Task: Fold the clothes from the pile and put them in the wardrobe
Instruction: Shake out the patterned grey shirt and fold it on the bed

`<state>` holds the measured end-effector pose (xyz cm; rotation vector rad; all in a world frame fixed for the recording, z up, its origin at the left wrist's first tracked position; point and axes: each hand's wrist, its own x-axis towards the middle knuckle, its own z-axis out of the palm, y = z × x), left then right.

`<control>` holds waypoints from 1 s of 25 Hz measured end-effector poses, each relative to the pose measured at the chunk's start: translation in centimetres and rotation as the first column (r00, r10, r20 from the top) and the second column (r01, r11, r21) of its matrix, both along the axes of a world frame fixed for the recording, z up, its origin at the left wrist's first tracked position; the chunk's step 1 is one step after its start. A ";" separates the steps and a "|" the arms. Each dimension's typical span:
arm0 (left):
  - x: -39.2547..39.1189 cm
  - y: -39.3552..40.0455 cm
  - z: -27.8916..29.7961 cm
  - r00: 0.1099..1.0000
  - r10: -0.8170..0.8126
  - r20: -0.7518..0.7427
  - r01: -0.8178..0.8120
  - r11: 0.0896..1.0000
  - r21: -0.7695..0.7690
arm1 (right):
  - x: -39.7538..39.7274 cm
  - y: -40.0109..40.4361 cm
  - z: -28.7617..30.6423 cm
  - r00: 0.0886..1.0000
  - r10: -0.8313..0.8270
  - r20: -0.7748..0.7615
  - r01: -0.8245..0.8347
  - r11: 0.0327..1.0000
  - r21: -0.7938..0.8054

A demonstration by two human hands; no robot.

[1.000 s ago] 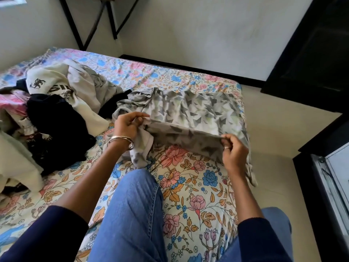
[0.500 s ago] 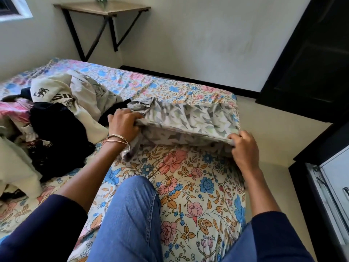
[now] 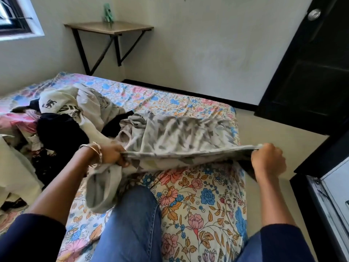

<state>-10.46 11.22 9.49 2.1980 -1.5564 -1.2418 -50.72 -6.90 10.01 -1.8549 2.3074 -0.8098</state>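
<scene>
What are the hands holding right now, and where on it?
Both hands grip the grey patterned garment along its near edge: left hand at the left end, right hand at the right end, the edge pulled taut between them.

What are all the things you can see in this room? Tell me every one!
patterned garment: one, grey and white, stretched above the bed between both hands
pile of clothes: one, white, black and pink, on the bed at left
bed: one, floral sheet, in the middle
wall shelf: one, brown, black brackets, far wall
green object: one, on the shelf
window: one, upper left
door: one, black, right
left hand: grips the garment's edge, wears bangles
right hand: grips the garment's other end
</scene>
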 end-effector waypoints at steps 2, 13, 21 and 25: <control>0.8 -0.6 2.4 0.999 0.021 0.048 -0.021 1.000 0.006 | 0.4 -0.1 1.3 0.999 -0.035 0.021 0.036 0.999 -0.041; 3.1 -12.3 4.5 0.666 0.738 -0.105 -0.738 0.633 -0.234 | 7.0 -13.4 -2.1 -0.105 -0.362 0.926 -0.526 0.811 0.257; 5.8 -20.3 20.3 0.345 -0.120 -0.931 -0.922 0.141 -0.360 | 13.6 -21.0 16.2 -0.683 0.383 0.622 -0.231 0.694 -0.681; 4.9 -17.1 18.6 0.410 -0.103 -0.906 -0.891 0.165 -0.422 | 11.9 -20.1 12.9 -0.600 0.393 0.697 -0.297 0.700 -0.650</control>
